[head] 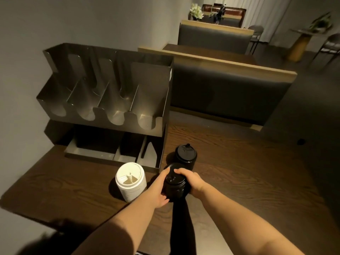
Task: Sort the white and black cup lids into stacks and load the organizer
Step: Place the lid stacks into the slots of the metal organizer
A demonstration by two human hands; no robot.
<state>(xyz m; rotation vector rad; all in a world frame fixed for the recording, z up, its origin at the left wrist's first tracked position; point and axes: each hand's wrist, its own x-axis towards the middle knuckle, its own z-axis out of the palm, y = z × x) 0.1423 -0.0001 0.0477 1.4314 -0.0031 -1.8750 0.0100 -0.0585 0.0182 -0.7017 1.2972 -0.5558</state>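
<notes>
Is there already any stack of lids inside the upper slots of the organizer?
No, the four upper slots of the organizer hold nothing; the white stack and the black stacks are on the table.

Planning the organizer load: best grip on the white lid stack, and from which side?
Grip the white lid stack around its ribbed side wall, low on the column, coming from its left. It stands upright as a short cylinder; both hands are busy on the black lid stack close on its right, and the organizer stands behind.
</notes>
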